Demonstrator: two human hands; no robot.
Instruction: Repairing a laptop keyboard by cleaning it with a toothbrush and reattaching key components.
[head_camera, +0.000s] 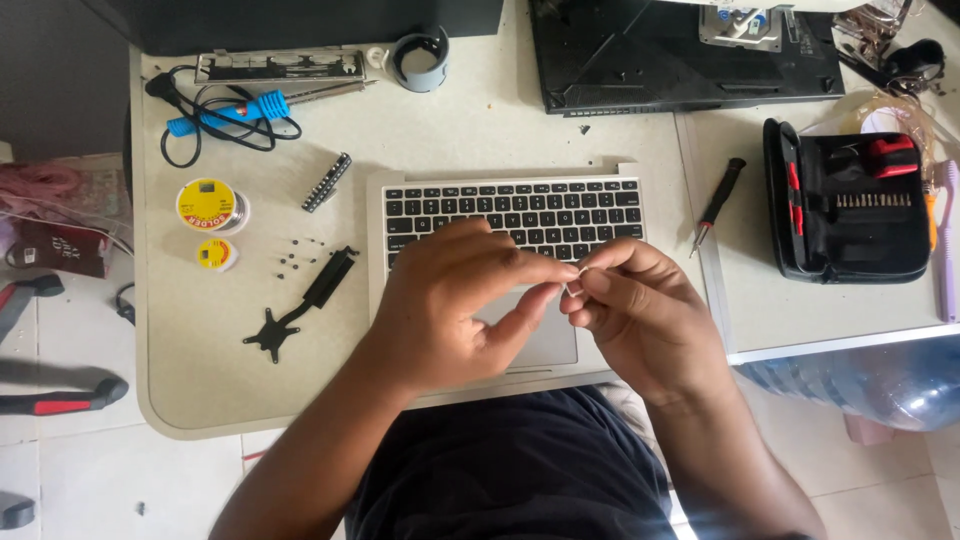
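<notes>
My left hand and my right hand meet above the trackpad of a silver laptop base with a black keyboard. Both pinch one tiny pale part between thumb and fingertips; it is too small to identify. The hands hide most of the trackpad and the lower keys.
On the beige table lie a black heatsink bracket, several small screws, a bit strip, two solder spools, a blue-handled soldering iron and a tape roll. A screwdriver and an open tool case sit right; a black laptop cover sits behind.
</notes>
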